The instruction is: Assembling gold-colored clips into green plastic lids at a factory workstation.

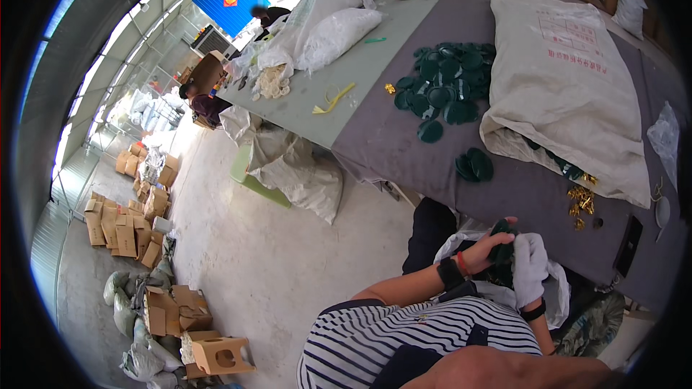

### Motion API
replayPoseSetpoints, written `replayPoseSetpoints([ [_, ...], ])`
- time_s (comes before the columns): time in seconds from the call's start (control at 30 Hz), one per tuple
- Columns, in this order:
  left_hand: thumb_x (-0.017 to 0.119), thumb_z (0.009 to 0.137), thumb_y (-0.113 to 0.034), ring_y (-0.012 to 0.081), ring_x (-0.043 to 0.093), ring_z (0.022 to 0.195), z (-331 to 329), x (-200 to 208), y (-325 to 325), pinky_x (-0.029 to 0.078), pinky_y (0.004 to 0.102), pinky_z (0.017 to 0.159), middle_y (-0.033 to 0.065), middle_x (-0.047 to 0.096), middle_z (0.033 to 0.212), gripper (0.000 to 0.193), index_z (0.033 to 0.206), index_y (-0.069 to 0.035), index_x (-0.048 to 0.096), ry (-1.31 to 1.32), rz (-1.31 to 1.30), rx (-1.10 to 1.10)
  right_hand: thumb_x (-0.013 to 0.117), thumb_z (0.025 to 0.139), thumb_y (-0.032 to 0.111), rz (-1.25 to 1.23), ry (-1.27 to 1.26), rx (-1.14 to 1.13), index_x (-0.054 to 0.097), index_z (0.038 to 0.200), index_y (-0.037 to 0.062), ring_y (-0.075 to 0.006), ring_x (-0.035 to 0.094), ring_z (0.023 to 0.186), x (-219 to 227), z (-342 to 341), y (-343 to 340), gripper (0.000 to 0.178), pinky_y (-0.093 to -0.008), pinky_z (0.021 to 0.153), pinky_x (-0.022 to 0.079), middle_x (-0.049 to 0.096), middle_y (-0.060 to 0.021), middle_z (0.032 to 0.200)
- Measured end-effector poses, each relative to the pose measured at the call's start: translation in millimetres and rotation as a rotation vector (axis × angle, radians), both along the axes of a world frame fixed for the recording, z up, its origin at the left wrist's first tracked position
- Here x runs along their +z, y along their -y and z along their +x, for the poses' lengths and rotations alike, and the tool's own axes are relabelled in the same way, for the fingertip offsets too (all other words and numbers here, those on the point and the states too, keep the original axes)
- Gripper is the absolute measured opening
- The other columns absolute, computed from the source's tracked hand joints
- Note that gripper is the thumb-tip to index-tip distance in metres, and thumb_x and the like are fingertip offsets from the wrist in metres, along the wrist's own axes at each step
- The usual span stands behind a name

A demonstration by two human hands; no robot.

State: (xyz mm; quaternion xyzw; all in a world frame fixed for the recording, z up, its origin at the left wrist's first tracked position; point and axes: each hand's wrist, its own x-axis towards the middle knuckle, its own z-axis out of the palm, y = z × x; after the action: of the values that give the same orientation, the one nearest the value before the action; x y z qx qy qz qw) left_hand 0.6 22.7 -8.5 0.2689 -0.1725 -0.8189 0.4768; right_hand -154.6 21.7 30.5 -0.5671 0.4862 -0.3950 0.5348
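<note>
Close to my body, my left hand (481, 256) is bare, with a red bracelet and a black wristband, and closes on a dark green round piece (502, 242). Against its right side is my right hand (530, 268) in a white glove, fingers bent toward the same piece; what they grip is hidden. Below both hands a white plastic bag (556, 282) lies open on my lap, with more dark green inside. On the purple-grey cloth (418, 162) ahead are a small stack of green pieces (474, 165) and a larger heap (443, 79).
A big pale woven sack (569, 94) lies on the table's right, green pieces at its mouth. Small gold metal parts (580, 202), a black phone-like object (628, 245) and a yellow strap (334, 99) lie about. Cardboard boxes (126, 234) stand left; two people are far off.
</note>
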Motion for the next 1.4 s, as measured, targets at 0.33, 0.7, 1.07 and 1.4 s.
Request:
replayPoseSetpoints([
  [0.33,0.058,0.096,-0.028,0.0178,0.058,0.112,-1,12,2,0.049,0.0392,0.090,0.0045,0.058,0.126,0.049,0.141,-0.018,0.042,-0.218,0.137,0.034,0.048,0.102,0.028,-0.205,-0.298,-0.125,0.059,0.099,0.0015,-0.0353,0.063,0.075,18,15,12,0.029,-0.0430,0.067,0.047,0.065,-0.0181,0.083],
  [0.7,0.063,0.090,-0.027,0.0115,0.052,0.100,-7,11,12,0.044,0.0273,0.088,0.0004,0.049,0.108,0.052,0.136,-0.015,0.041,0.329,0.074,0.188,0.055,0.093,0.019,-0.520,-0.597,0.040,0.057,0.102,0.0028,-0.0419,0.062,0.069,-2,11,0,0.018,-0.0494,0.062,0.047,0.063,-0.0201,0.079],
  [1.07,0.058,0.095,-0.025,0.0129,0.056,0.094,-9,37,15,0.048,0.0299,0.071,0.0015,0.056,0.107,0.054,0.144,-0.021,0.037,0.173,-0.070,0.104,0.038,0.105,0.021,-0.350,-0.239,-0.136,0.055,0.112,-0.0014,-0.0359,0.058,0.092,-39,-4,11,0.029,-0.0402,0.079,0.046,0.060,-0.0181,0.105],
  [1.4,0.062,0.092,-0.026,0.0148,0.054,0.100,-12,14,10,0.046,0.0308,0.088,0.0030,0.052,0.108,0.055,0.141,-0.016,0.038,0.127,0.122,0.146,0.055,0.094,0.015,-0.561,-0.673,0.206,0.058,0.102,0.0008,-0.0407,0.064,0.073,42,-1,11,0.017,-0.0453,0.064,0.050,0.064,-0.0201,0.075],
])
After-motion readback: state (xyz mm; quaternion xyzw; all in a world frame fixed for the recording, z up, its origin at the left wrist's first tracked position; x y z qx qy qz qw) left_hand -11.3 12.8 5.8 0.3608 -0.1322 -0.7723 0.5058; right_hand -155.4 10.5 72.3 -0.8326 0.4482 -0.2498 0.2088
